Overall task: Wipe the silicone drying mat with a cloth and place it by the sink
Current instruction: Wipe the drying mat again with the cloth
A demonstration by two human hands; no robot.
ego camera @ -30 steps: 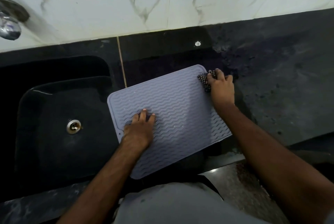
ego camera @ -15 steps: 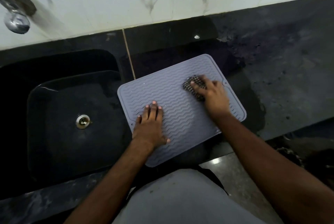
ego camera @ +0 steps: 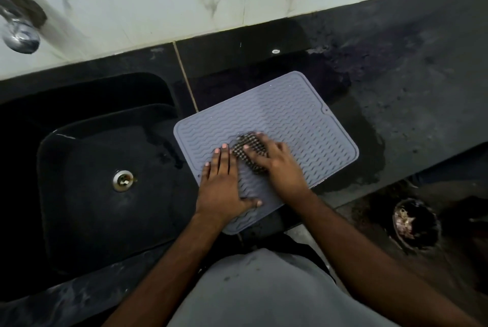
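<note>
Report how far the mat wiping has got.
Done: the mat lies flat on the counter beside the sink. In hand: the right hand presses the checked cloth on its middle; the left hand pins it. Left: finish wiping, then set it by the sink.

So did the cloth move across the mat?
Yes. The checked cloth, under the right hand, slid from the mat's far right corner toward its middle, ending beside the left hand.

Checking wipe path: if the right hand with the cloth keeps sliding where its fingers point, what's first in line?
Likely the left hand: the right hand points up-left and the cloth nearly touches the left fingertips.
</note>
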